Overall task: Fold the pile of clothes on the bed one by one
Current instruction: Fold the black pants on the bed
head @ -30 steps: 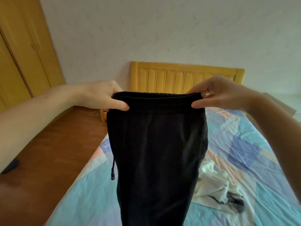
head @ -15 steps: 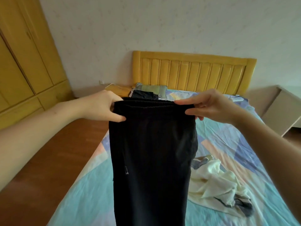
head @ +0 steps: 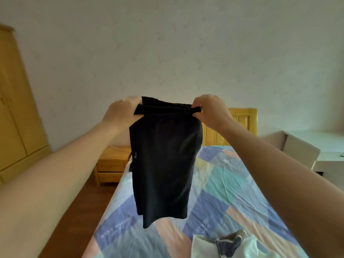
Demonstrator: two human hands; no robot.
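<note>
Raised higher than half a second ago, the black shorts (head: 163, 164) now hang fully in the air above the bed (head: 232, 183), and their lower hem no longer runs out of the bottom of the view; it swings free over the patchwork sheet. Both arms have stretched forward and up, so the waistband sits in front of the white wall instead of in front of the headboard (head: 242, 125). The left hand (head: 122, 110) grips the left end of the waistband, with the fingers curled round the cloth. The right hand (head: 210, 108) pinches the right end between thumb and fingers. The waistband looks a little bunched between them, not pulled flat.

The hem is uneven: the left leg hangs lower than the right one, so I think the two layers are not yet lined up. My judgement is that this is the shake-out step, done to let the garment fall straight before it is laid down on the sheet and folded. The fold itself is not yet begun.

At the near edge of the bed, to the right, lies the pile of clothes (head: 232, 244), a pale garment with something grey on it, still waiting. A wooden nightstand (head: 111, 164) stands far left beside the bed, and a wardrobe (head: 16, 118) is against the left wall.
</note>
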